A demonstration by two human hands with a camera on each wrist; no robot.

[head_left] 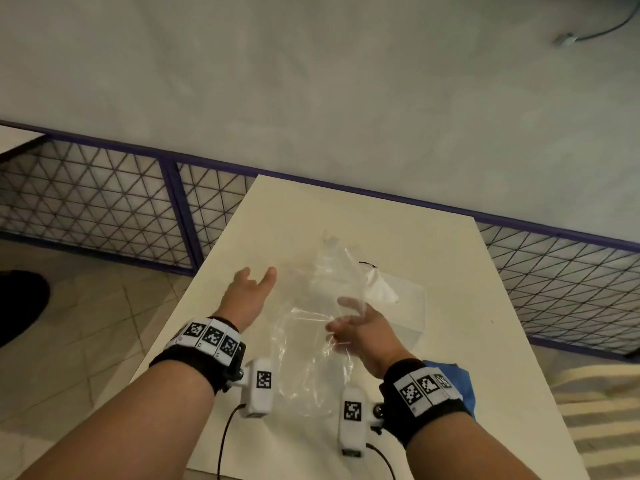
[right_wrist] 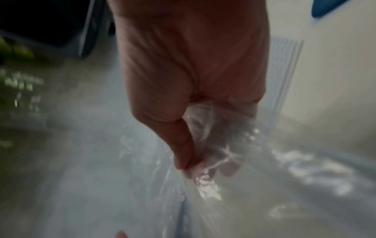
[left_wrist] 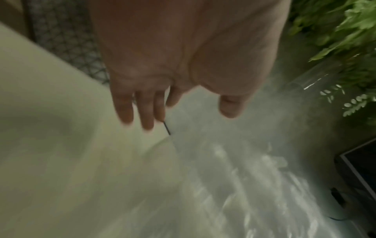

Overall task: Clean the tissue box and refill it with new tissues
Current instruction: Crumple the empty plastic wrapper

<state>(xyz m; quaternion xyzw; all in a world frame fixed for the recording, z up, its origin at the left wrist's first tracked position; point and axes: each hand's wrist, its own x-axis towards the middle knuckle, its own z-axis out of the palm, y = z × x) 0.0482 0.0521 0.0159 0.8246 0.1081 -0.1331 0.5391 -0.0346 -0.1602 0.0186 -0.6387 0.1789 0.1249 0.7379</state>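
Head view: over the white table [head_left: 433, 358], the right hand [head_left: 363, 332] pinches a clear plastic wrapper [head_left: 311, 341]; the transparent tissue box [head_left: 391, 306] sits just behind it. The left hand [head_left: 251, 292] hovers alongside, fingers spread.

Left wrist view: relaxed fingers [left_wrist: 124, 107], holding nothing.

Right wrist view: thumb and fingertips [right_wrist: 230, 169] clamp blurred film.

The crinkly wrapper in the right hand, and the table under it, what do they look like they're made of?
The wrapper, pinched by the right hand: thin clear plastic film, glossy; the table shows through it, and it creases with bright glints. The table: a smooth, matte off-white top, possibly laminate or painted board; the pictures do not settle which.
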